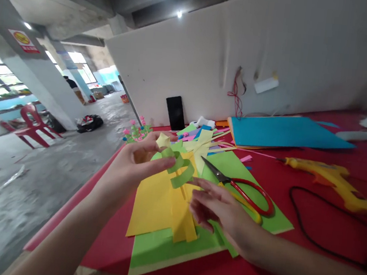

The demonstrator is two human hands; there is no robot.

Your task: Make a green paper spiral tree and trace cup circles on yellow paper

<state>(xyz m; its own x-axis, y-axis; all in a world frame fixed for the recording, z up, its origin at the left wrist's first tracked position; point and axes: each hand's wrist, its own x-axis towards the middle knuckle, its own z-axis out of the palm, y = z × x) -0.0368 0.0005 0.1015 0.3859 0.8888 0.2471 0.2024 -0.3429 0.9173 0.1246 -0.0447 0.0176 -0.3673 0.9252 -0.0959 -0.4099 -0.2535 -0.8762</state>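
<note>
— While the left hand (133, 165) is raised over the near-left edge of the red table (304, 268), what do its fingers have?

— They are closed in a pinch on a green paper strip (179, 168); the forefinger lies along the top of it, thumb behind. The strip curls away to the right in a loose loop, hanging above the sheets. A small pale yellow paper star (163, 141) sits at the fingertips of that same hand — whether it is pinched too or merely resting there I cannot tell.

— And the right hand (220, 206)?

— Fingers spread and loosely open, holding nothing. Its fingertips point left, just beside the lower end of the green loop; I cannot tell if they touch it.

— What lies under the hands?

— A yellow paper sheet (151, 205) with cut yellow strips (182, 217) on top of it, all lying on a larger green sheet (159, 250). Red-handled scissors (243, 191) rest on the green sheet just beyond the right hand, blades closed and pointing up-left.

— Further out?

— A fan of pale yellow and mixed coloured strips (203, 142) behind the scissors, then a blue paper sheet (281, 131) near the white wall (281, 47). A yellow glue gun (332, 180) lies to the right, well apart from the hands, with a black cord (302, 228) looping across the red surface. A black phone (175, 113) leans upright against the wall, and small pink and green paper flowers (135, 132) stand at the table's far-left edge.
</note>
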